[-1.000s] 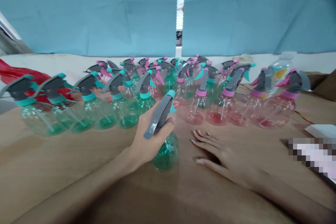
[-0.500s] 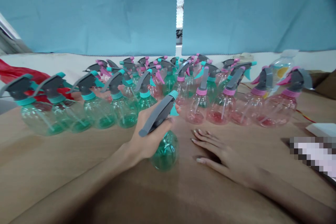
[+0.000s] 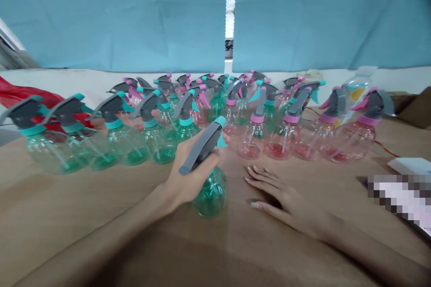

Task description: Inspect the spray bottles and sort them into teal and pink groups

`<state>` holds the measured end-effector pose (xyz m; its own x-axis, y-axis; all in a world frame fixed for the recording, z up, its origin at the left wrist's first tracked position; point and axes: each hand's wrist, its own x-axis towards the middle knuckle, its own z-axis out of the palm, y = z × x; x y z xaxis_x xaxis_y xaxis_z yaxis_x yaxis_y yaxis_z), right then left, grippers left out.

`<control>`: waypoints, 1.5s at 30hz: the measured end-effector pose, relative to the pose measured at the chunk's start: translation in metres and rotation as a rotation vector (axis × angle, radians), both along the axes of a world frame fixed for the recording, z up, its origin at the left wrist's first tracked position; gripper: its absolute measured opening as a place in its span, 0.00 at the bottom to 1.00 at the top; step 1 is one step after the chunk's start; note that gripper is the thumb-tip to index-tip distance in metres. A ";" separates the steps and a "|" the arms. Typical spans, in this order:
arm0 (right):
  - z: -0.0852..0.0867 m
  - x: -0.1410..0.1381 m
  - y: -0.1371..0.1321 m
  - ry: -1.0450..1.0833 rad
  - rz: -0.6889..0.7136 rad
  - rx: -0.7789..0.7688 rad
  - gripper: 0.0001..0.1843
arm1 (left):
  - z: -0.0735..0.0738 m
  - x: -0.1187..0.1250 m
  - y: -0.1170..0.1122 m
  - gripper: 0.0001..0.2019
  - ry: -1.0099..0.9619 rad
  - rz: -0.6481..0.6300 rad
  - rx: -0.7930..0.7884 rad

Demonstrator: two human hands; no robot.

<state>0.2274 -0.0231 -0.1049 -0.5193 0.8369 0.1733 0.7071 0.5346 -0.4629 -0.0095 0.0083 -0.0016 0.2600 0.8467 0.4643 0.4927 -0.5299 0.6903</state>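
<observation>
My left hand (image 3: pixel 188 172) is wrapped round the neck of a green spray bottle (image 3: pixel 211 197) with a grey and teal trigger head. The bottle stands upright on the wooden table (image 3: pixel 188 251), and my fingers hide its collar. Palm down, my right hand (image 3: pixel 286 199) rests on the tabletop to the right of that bottle, fingers spread and holding nothing. Beyond the left hand, a row of green spray bottles (image 3: pixel 128 143) reaches to the left. Past the right fingertips stand several pink spray bottles (image 3: pixel 281 139).
More mixed pink and green bottles (image 3: pixel 215 98) crowd the back of the table. Red cloth (image 3: pixel 43 94) lies at the far left. At the right are a clear bottle (image 3: pixel 360 85), a brown box (image 3: pixel 417 107), a white object (image 3: pixel 411 165) and a blurred-out flat item (image 3: pixel 400 202). A blue curtain (image 3: pixel 134 18) hangs behind.
Both hands and the held spray bottle stay nearly where they were. The view has shifted slightly, so things on the right appear a little further left.
</observation>
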 end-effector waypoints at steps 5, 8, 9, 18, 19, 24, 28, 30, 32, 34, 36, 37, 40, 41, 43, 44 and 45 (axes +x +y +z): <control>0.001 0.000 0.000 -0.042 -0.004 -0.002 0.29 | -0.002 0.003 -0.002 0.05 -0.031 0.036 -0.051; 0.002 -0.001 0.000 -0.044 -0.011 -0.001 0.29 | -0.004 0.004 -0.001 0.06 -0.064 0.009 -0.086; 0.003 -0.002 0.000 -0.040 -0.011 0.002 0.29 | -0.004 0.004 0.000 0.07 -0.077 0.001 -0.084; 0.014 -0.010 -0.006 -0.062 -0.042 0.016 0.31 | -0.009 0.003 0.003 0.10 -0.075 -0.040 -0.028; 0.018 -0.013 -0.008 -0.048 -0.050 0.009 0.31 | -0.009 0.003 0.003 0.10 -0.076 -0.042 -0.027; 0.045 -0.037 -0.019 0.027 -0.111 0.008 0.31 | -0.009 0.006 0.004 0.12 -0.098 -0.067 -0.036; 0.060 -0.061 -0.021 0.131 -0.156 0.083 0.37 | -0.006 0.013 0.004 0.16 -0.106 -0.111 0.004; 0.063 -0.072 -0.019 0.180 -0.185 0.131 0.35 | -0.004 0.015 0.004 0.16 -0.083 -0.113 0.019; 0.065 -0.081 -0.017 0.221 -0.204 0.160 0.33 | -0.002 0.016 0.004 0.18 -0.052 -0.124 0.008; 0.065 -0.086 -0.014 0.256 -0.213 0.183 0.33 | 0.000 0.015 0.004 0.20 -0.039 -0.151 -0.018; 0.066 -0.089 -0.012 0.265 -0.212 0.211 0.34 | 0.002 0.012 0.003 0.22 -0.033 -0.187 -0.053; 0.066 -0.089 -0.011 0.257 -0.206 0.227 0.34 | 0.004 0.009 0.002 0.23 -0.026 -0.202 -0.066; 0.066 -0.089 -0.008 0.213 -0.203 0.265 0.33 | 0.005 0.000 0.001 0.30 -0.003 -0.205 -0.072; 0.067 -0.088 -0.007 0.200 -0.207 0.266 0.32 | 0.005 -0.004 0.000 0.32 0.006 -0.199 -0.072; 0.067 -0.086 -0.002 0.175 -0.229 0.252 0.27 | 0.000 -0.013 -0.002 0.37 0.031 -0.179 -0.072; 0.067 -0.085 0.001 0.161 -0.239 0.245 0.26 | -0.005 -0.018 -0.004 0.37 0.054 -0.169 -0.075; 0.067 -0.083 0.005 0.144 -0.248 0.247 0.24 | -0.010 -0.023 -0.006 0.37 0.077 -0.141 -0.066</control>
<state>0.1440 -0.0184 -0.0375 -0.2619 0.8581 0.4417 0.7659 0.4633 -0.4459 -0.0329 0.0019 -0.0114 0.4108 0.8273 0.3831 0.4693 -0.5521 0.6891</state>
